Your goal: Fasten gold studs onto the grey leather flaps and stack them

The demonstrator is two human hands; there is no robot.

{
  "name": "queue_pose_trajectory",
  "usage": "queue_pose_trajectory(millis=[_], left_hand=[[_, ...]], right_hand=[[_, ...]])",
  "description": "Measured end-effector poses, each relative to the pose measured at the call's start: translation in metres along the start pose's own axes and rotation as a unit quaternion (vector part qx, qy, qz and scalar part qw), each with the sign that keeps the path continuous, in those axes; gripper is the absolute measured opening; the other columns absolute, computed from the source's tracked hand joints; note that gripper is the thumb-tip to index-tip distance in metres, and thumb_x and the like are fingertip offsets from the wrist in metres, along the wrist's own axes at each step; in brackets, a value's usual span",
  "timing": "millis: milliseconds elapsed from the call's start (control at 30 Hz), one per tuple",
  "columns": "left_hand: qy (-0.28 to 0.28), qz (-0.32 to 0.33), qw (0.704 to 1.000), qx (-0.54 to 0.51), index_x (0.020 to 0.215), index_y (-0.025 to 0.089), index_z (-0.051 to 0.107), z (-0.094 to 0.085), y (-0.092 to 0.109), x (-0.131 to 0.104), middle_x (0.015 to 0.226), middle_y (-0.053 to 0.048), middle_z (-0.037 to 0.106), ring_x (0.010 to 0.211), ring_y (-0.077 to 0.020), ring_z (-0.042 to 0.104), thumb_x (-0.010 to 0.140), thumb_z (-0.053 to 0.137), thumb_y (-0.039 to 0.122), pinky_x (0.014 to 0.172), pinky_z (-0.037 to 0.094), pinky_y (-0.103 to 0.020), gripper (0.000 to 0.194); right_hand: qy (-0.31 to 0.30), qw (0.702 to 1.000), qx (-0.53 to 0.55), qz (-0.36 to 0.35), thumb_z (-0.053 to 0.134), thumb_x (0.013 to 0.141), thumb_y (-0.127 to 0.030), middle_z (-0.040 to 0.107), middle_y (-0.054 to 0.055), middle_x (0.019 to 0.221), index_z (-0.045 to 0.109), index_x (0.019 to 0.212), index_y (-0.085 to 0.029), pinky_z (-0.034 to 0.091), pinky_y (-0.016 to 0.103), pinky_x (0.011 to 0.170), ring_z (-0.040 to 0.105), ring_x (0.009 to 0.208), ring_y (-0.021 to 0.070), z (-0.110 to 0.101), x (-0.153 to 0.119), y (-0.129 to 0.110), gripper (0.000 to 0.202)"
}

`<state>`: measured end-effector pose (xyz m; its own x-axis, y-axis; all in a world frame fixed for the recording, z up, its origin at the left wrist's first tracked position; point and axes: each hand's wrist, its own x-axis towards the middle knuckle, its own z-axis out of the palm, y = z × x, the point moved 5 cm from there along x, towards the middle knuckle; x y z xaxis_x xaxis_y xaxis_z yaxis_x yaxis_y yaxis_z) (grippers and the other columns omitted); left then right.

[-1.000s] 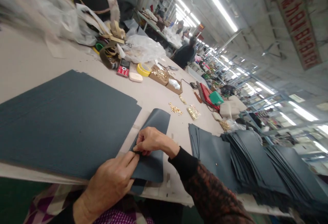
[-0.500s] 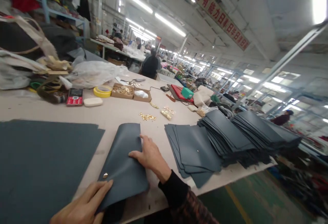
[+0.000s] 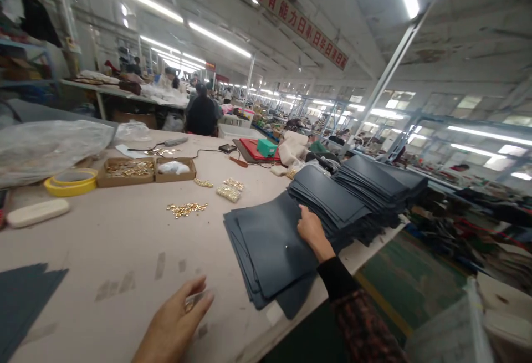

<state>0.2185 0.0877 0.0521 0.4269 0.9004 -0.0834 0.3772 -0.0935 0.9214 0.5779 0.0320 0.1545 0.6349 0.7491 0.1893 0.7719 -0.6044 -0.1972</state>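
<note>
My right hand point(image 3: 313, 231) holds the right edge of a dark blue-grey sheet point(image 3: 270, 235), with the thumb on its face. This sheet lies on top of a loose stack of similar sheets, and a tiny shiny dot shows on it. Over the bare table nearer to me, my left hand point(image 3: 177, 316) has its thumb and fingers apart. A small shiny spot shows between them, too blurred to name. Left of the stack lies a scatter of gold metal pieces point(image 3: 187, 209).
Taller piles of dark sheets point(image 3: 328, 194) stand to the right. More dark sheets point(image 3: 25, 302) lie at the lower left. Yellow tape point(image 3: 71, 182), a box of metal parts point(image 3: 127, 170) and a plastic bag point(image 3: 50, 149) are at the back left.
The dark sheet has moved from between my hands onto the stack at the right, with my right hand on it. My left hand has let go. The view has turned right.
</note>
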Motion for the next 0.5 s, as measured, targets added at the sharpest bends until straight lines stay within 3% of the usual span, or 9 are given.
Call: queue_pose_trajectory(millis=[133, 267, 367, 500], left_hand=[[-0.006, -0.029, 0.998, -0.062, 0.112, 0.009, 0.064, 0.036, 0.021, 0.041, 0.113, -0.017, 0.072, 0.111, -0.0309, 0.065, 0.071, 0.062, 0.044, 0.104, 0.047, -0.046, 0.054], [-0.014, -0.053, 0.995, -0.087, 0.117, 0.003, 0.061, 0.064, 0.031, 0.062, 0.122, -0.022, 0.067, 0.115, -0.0293, 0.063, 0.073, 0.06, 0.039, 0.105, 0.046, -0.041, 0.057], [-0.013, -0.06, 0.995, -0.083, 0.121, 0.002, 0.059, 0.075, 0.032, 0.07, 0.125, -0.021, 0.065, 0.119, -0.0291, 0.061, 0.074, 0.06, 0.038, 0.107, 0.043, -0.041, 0.059], [0.005, -0.077, 0.994, -0.076, 0.116, 0.004, 0.064, 0.076, 0.031, 0.076, 0.119, -0.019, 0.069, 0.117, -0.0318, 0.062, 0.072, 0.063, 0.036, 0.107, 0.042, -0.044, 0.055]], right_hand=[[-0.002, 0.998, -0.055, 0.038, 0.055, 0.08, 0.0, 0.065, 0.028, 0.111, 0.048, 0.131, -0.001, 0.045, 0.039, 0.092, 0.063, 0.109, 0.0332, 0.029, -0.001, 0.023, 0.051], [-0.02, 0.997, -0.064, 0.042, 0.05, 0.083, -0.001, 0.065, 0.027, 0.112, 0.048, 0.13, -0.001, 0.045, 0.038, 0.091, 0.064, 0.108, 0.0325, 0.049, 0.008, 0.026, 0.048], [-0.044, 0.997, -0.048, 0.032, 0.049, 0.083, -0.002, 0.068, 0.024, 0.109, 0.049, 0.131, -0.003, 0.046, 0.035, 0.088, 0.066, 0.105, 0.0306, 0.06, 0.021, 0.028, 0.048], [-0.074, 0.997, -0.013, -0.005, 0.048, 0.083, -0.003, 0.071, 0.015, 0.11, 0.055, 0.131, -0.012, 0.045, 0.027, 0.089, 0.066, 0.106, 0.023, 0.071, 0.034, 0.026, 0.049]])
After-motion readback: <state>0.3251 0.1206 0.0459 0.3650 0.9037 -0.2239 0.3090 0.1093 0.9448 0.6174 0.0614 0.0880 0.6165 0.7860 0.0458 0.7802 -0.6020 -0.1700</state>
